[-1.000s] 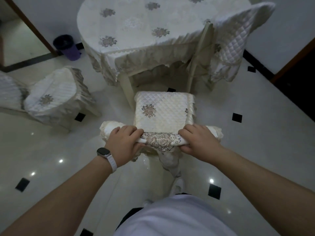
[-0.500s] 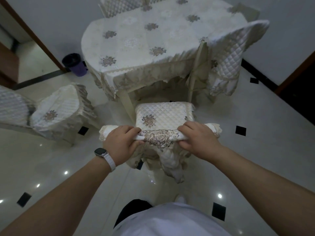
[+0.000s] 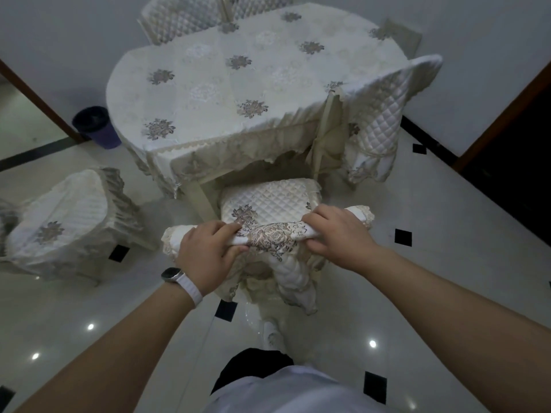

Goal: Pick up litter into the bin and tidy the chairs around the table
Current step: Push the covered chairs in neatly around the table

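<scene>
I have both hands on the top rail point(image 3: 274, 237) of the nearest chair point(image 3: 268, 198): my left hand point(image 3: 205, 254), the one with the watch point(image 3: 173, 275), is curled round the rail's left part, and my right hand point(image 3: 337, 236) is curled round its right part, thumbs tucked under the embroidered cover. Compared with a second ago, the grip has not shifted, but the seat has crept towards the table point(image 3: 226, 70). Its front edge now sits just at the hanging skirt of the cloth, with the near table leg point(image 3: 202, 201) close beside its left corner. My view has also lifted, so the whole tabletop and the far chair point(image 3: 185, 16) behind it now show. I read this as the chair being part-way pushed in, not yet home, since most of the seat is out from under the top. The next push should run straight, because the left corner could catch that leg. The right-hand chair point(image 3: 384, 114) already stands tight against the table edge. The chair off to my left point(image 3: 65, 216) stands well apart from the table and turned away, so I judge it needs tidying too. The dark bin point(image 3: 95, 126) stands on the floor by the table's far left side, near the doorway
</scene>
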Tool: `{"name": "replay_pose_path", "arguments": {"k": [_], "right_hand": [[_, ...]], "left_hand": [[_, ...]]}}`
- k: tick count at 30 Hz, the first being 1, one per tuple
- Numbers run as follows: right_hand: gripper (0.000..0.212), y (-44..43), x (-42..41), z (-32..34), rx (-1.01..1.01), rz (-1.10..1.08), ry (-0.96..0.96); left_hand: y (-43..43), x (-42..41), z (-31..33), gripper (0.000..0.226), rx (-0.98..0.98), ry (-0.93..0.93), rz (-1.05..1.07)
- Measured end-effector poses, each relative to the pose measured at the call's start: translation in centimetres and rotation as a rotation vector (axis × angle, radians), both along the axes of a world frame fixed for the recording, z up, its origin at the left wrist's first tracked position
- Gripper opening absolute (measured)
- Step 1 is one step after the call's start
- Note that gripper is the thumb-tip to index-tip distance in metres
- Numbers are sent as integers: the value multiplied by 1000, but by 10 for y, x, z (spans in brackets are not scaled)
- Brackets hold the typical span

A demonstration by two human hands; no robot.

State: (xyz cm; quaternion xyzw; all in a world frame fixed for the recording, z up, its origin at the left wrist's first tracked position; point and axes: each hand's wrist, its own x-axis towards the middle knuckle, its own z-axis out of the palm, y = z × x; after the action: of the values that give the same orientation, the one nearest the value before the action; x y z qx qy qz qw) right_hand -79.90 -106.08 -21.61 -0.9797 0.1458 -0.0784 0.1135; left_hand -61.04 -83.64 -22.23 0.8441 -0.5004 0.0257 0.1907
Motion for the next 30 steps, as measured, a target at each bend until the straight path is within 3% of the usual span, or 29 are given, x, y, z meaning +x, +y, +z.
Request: {"name": "replay_pose_path", "arguments": {"k": [14, 30], "right_hand": [[42, -71, 72, 23, -1, -24, -2], [43, -161, 113, 16, 2, 65, -62]], "left_hand": [[-75, 76, 12, 52, -50, 46, 4], [-146, 101, 16, 55, -59, 47, 47]]}}
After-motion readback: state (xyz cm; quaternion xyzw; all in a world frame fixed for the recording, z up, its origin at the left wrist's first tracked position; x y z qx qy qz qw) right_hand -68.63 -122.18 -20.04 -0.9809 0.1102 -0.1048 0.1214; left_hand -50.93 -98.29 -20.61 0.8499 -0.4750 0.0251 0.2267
